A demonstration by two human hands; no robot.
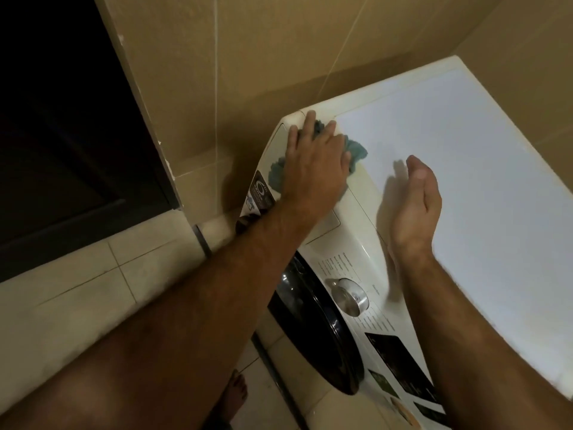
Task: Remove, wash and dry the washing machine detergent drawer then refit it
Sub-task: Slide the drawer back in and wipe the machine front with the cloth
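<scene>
**Cloth pressed on the washing machine's front corner**

The left hand [313, 156] presses a blue-green cloth [356, 148] flat, fingers spread, onto the top front corner of a white washing machine [465, 169]. The detergent drawer [325, 223] sits closed in the machine's front panel, just under that wrist; its contents are hidden. The right hand [415, 203] hovers over the lid, loosely open, holding nothing. A silver dial [350, 294] sits below.
</scene>
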